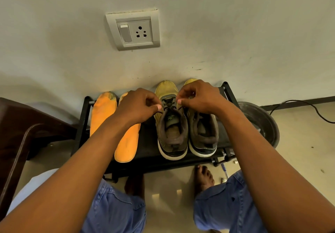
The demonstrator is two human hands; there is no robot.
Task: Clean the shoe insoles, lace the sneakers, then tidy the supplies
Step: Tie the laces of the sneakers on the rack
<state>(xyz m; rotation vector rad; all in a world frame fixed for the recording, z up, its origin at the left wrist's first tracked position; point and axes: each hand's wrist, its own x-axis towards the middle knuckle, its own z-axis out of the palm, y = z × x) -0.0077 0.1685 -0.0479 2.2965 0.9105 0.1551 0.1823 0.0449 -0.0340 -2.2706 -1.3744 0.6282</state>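
Sneakers: two, side by side on the black rack [145, 147], toes to the wall. The left sneaker [171, 133] has a dark lace [167, 104]; the right sneaker [203, 133] touches it.
Insoles: two orange ones, the far insole [101, 113] and the near insole [126, 145], lying left of the sneakers.
Left hand [137, 108]: over the left sneaker, fingers curled, pinching one lace end.
Right hand [197, 97]: just across, fingers curled, pinching the other lace end.
Wall: one socket plate [133, 30] above.
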